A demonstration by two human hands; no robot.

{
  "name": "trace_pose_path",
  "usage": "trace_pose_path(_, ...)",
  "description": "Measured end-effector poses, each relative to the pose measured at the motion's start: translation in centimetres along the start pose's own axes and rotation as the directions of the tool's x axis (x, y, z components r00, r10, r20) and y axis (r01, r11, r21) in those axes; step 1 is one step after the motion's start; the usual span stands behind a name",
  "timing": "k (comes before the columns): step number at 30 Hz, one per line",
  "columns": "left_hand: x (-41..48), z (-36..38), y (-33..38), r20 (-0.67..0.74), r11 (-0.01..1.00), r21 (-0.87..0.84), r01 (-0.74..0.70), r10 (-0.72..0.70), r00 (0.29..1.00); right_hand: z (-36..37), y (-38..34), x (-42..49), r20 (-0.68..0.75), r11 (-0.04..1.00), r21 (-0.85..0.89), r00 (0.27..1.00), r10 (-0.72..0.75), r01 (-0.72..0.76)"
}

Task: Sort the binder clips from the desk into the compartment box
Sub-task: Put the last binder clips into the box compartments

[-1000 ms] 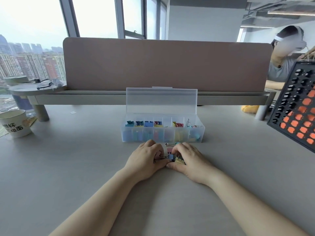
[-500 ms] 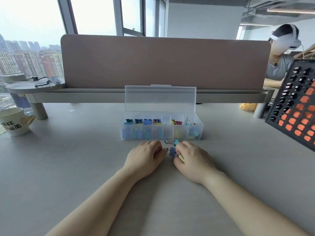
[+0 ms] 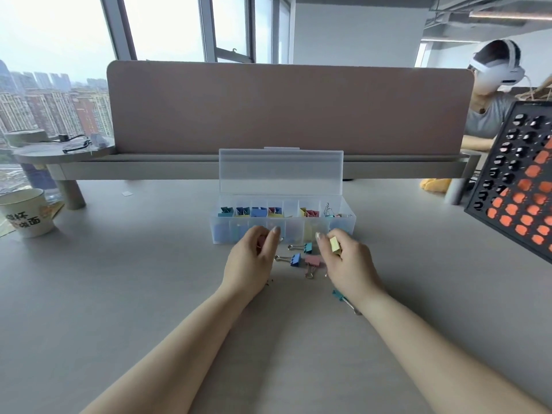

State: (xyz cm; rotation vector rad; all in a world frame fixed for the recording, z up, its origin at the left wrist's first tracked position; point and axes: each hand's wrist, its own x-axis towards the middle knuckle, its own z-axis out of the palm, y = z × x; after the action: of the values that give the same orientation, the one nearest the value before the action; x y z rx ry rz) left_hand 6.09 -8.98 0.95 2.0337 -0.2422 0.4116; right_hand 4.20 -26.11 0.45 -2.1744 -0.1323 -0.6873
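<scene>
The clear compartment box stands open on the desk ahead, lid upright, with coloured binder clips in its back cells. My left hand hovers just in front of it, curled around a pink binder clip. My right hand pinches a yellow binder clip. Between my hands lie a teal clip, a blue clip and a pink clip. Another teal clip lies beside my right wrist.
A paper cup stands at the far left. A pink divider panel on a low shelf runs behind the box. A black perforated rack with orange pieces leans in at the right, and a person with a headset sits behind it.
My hands have parted and risen from the pile. The left now holds a pink clip, the right a yellow one, and the loose clips between them are uncovered.
</scene>
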Motion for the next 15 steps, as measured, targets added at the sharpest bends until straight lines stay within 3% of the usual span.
trace_pose_path(2,0.2,-0.5,0.7,0.004,0.938,-0.305,0.166,-0.173,0.985,-0.4,-0.1,0.7,-0.071,0.958,0.251,0.985,0.16,-0.137)
trace_pose_path(3,0.3,-0.8,1.0,0.043,0.859,-0.435,0.269,-0.279,0.959,-0.6,-0.2,1.0,-0.051,0.883,0.411,0.961,0.272,-0.228)
trace_pose_path(5,0.5,-1.3,1.5,0.171,0.658,-0.609,0.444,-0.437,0.883,-1.4,-0.5,1.6,0.109,0.655,0.643,0.894,0.435,-0.397)
trace_pose_path(6,0.6,-1.5,1.6,0.232,0.572,-0.654,0.495,-0.472,0.851,-1.9,-0.7,1.7,0.205,0.582,0.661,0.86,0.467,-0.474)
trace_pose_path(7,0.7,-1.6,1.6,0.278,0.509,-0.684,0.522,-0.48,0.832,-2.4,-0.6,1.8,0.295,0.578,0.608,0.831,0.472,-0.544)
trace_pose_path(9,0.6,-1.6,1.9,0.322,0.464,-0.7,0.543,-0.472,0.82,-3.9,-0.2,1.7,0.427,0.792,0.257,0.8,0.421,-0.554)
trace_pose_path(10,0.5,-1.6,2.0,0.323,0.48,-0.684,0.549,-0.475,0.819,-4.7,-0.2,1.5,0.463,0.894,0.011,0.794,0.393,-0.448)
trace_pose_path(11,0.4,-1.5,2.1,0.313,0.512,-0.66,0.55,-0.479,0.82,-5.3,-0.2,1.3,0.495,0.93,-0.191,0.788,0.367,-0.313)
trace_pose_path(13,0.4,-1.3,2.1,0.268,0.582,-0.608,0.541,-0.49,0.829,-5.6,-0.5,0.8,0.547,0.899,-0.416,0.753,0.365,-0.134)
trace_pose_path(15,0.3,-1.0,2.1,0.22,0.633,-0.578,0.515,-0.487,0.845,-5.2,-1.2,0.3,0.565,0.847,-0.529,0.725,0.393,-0.046)
